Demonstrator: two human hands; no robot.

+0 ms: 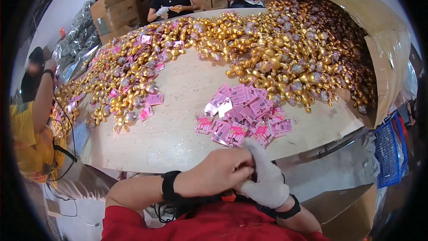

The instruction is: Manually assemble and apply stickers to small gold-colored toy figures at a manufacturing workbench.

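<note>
My left hand (218, 170), bare with a dark band at the wrist, is closed, its curled fingers meeting my right hand just in front of my red shirt. My right hand (266, 179) wears a white glove and closes around the left fingertips. Whatever lies between them is hidden. Just beyond the gloved fingers, a loose pile of pink printed cards (243, 114) spreads over the pale tabletop (178, 93). Behind it, a large heap of shiny gold figure-shaped ornaments (276, 56) covers the far and right side.
More gold ornaments with pink cards attached (120, 85) lie on the left. A big cardboard box (385, 80) on its side spills ornaments at right, above a blue basket (388, 151). Two people sit across the table; another, in yellow (33, 143), is at left.
</note>
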